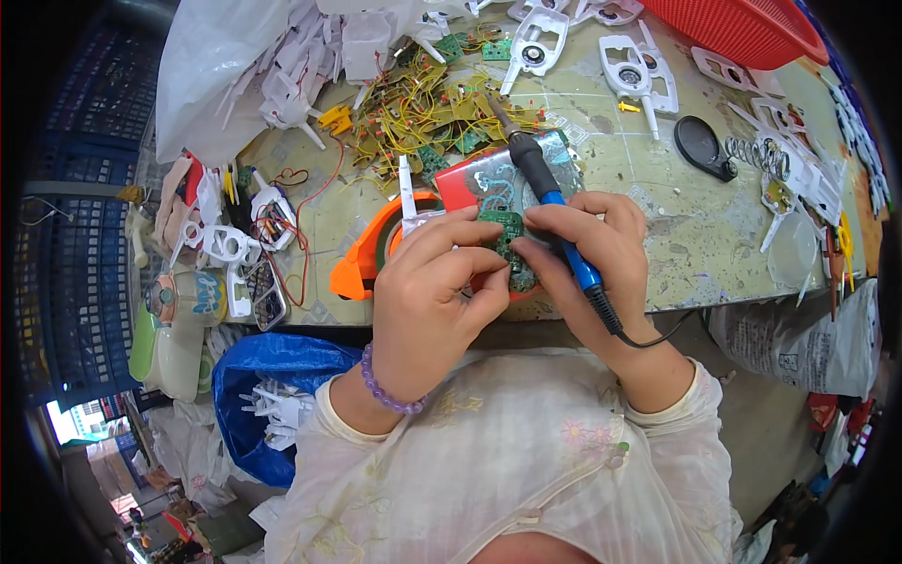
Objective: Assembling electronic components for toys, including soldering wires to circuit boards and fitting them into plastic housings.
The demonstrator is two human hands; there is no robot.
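Your left hand (440,282) pinches a small green circuit board (508,235) between thumb and fingers, just above the table's near edge. Your right hand (592,263) is closed around a blue-and-black soldering iron (550,193), also touching the board. An orange plastic tape dispenser (362,268) sits just beside your left hand.

Stained workbench (695,235), heap of yellow-wired circuit boards (423,113) beyond the hands, orange tape dispenser (362,263) beside the left hand (437,291), white plastic shells (639,70) far right.

Electronics workshop: soldering iron (550,193), circuit boards (423,103), cluttered bench (695,235).
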